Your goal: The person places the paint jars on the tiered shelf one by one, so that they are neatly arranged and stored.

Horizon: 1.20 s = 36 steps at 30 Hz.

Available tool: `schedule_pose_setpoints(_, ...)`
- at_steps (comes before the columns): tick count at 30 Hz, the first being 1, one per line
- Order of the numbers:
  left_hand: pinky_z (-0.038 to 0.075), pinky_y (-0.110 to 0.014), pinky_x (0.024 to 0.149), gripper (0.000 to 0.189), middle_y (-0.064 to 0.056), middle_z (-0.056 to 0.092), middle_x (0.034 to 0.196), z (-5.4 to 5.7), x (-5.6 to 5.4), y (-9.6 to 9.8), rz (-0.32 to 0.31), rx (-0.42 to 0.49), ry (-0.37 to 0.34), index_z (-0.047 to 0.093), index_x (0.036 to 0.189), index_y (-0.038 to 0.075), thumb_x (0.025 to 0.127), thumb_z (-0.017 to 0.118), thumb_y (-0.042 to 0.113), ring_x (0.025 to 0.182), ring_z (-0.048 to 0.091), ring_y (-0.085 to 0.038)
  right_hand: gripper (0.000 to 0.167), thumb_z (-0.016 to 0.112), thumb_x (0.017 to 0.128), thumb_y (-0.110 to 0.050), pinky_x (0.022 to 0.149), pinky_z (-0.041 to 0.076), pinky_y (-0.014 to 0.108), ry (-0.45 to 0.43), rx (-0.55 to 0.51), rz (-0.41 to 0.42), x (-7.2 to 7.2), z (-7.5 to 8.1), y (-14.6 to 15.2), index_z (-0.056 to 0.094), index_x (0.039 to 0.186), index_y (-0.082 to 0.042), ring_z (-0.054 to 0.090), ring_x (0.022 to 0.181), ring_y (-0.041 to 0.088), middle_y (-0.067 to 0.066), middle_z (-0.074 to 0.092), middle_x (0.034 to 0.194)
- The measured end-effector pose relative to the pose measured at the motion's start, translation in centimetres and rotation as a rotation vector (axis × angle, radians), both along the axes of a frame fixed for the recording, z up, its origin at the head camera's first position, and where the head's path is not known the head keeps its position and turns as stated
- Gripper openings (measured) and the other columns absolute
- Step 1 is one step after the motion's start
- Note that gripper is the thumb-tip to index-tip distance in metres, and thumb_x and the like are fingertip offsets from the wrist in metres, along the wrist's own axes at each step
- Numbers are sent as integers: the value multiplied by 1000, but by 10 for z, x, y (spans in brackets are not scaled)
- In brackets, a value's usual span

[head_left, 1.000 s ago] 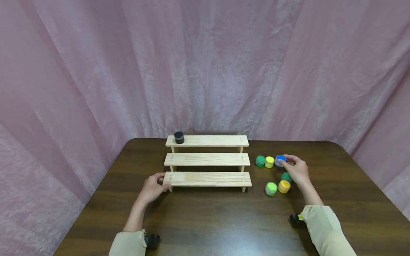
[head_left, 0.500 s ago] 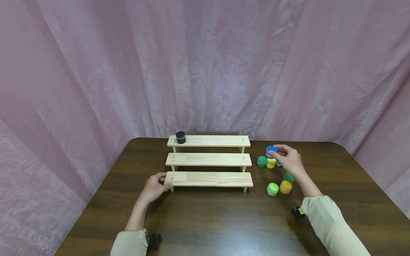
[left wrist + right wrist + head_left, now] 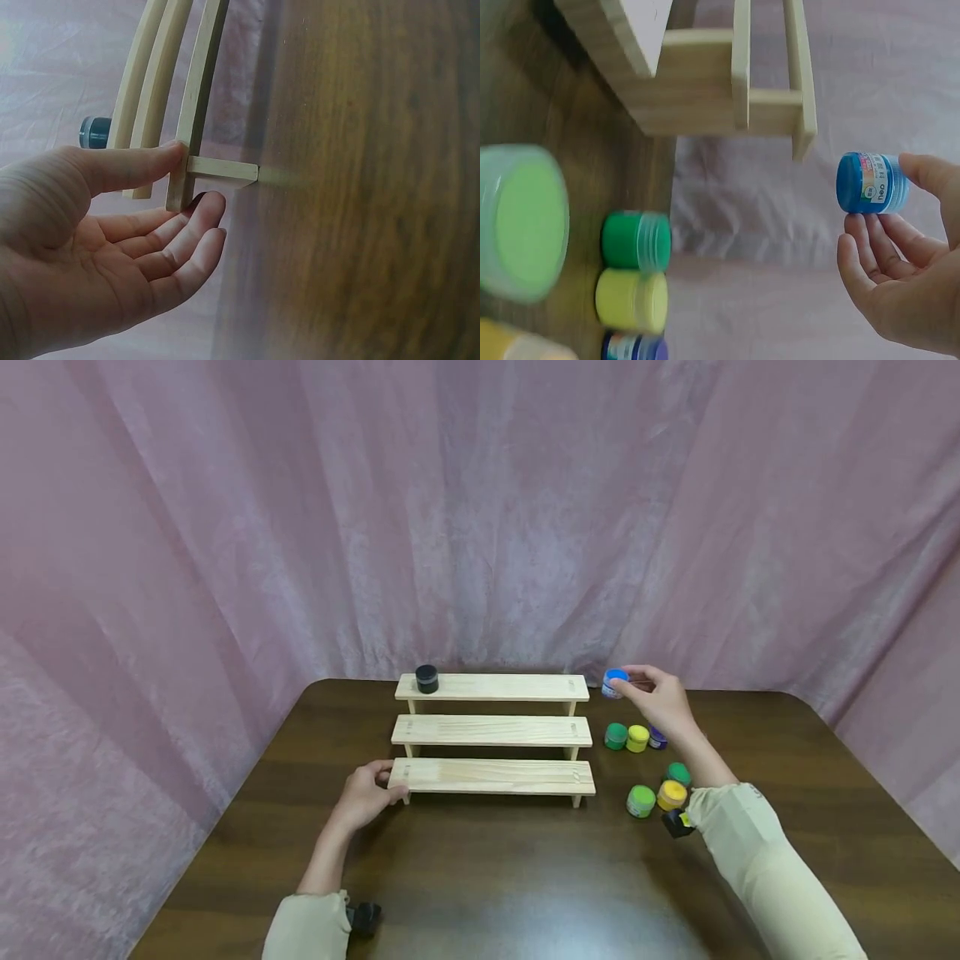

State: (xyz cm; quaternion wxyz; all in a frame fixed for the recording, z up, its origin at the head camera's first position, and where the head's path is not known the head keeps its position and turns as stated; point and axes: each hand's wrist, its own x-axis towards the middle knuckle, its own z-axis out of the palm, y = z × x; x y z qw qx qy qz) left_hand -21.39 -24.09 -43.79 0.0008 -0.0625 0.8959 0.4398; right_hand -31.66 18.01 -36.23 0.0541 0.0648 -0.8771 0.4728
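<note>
- At the left end of the wooden rack [image 3: 491, 774], our left hand [image 3: 363, 795] grips the lowest board, thumb and loosely bent fingers drawn in about its end.
- On the rack's top board, toward the left, we see a black jar [image 3: 427, 679] standing upright.
- Just beyond the rack's right end, apart from the top board, we hold a blue jar [image 3: 611, 684] upright and off the table [image 3: 480, 868]; our right hand [image 3: 664, 703] pinches it, thumb and fingertips parted only as wide as the jar.
- Right of the rack's middle board, we have a green jar [image 3: 616, 737], a yellow jar [image 3: 637, 739] and a purple jar [image 3: 657, 740] in a row.
- Right of its lowest board stand a light green jar [image 3: 641, 802], an orange-yellow jar [image 3: 672, 795] and, behind that, another green jar [image 3: 678, 773].
</note>
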Motion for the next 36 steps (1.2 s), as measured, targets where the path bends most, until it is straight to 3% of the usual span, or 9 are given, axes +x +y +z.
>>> schedule_pose_setpoints(10,43,-25,65,54,-24,67,104,1,-5,0,-4,6,-13,51,131,-12,84,71,6,69,59,-14,50,63,94,-38,96,50,47,10,-40,85,-14,12,-49,57,133,-8,57,119,34,19,60,128)
schedule_pose_setpoints(18,44,-26,65,56,-25,67,107,2,-2,-5,-14,18,-28,50,132,-12,84,71,7,71,61,-16,48,67,92,-36,97,50,43,4,-114,145,-19,13,-88,59,130,-8,60,116,30,16,63,125)
schedule_pose_setpoints(30,47,-26,66,55,-28,66,107,0,12,-15,19,34,-28,49,131,-14,85,71,6,78,63,-19,46,68,92,-29,94,52,41,22,-86,234,-26,14,-148,60,128,-3,63,114,31,18,66,123)
schedule_pose_setpoints(36,47,-25,64,54,-27,65,108,3,9,-17,29,34,-29,49,131,-13,85,70,6,77,62,-18,43,69,90,-30,92,53,38,56,-96,229,-32,15,-167,63,124,-4,65,110,29,16,69,119)
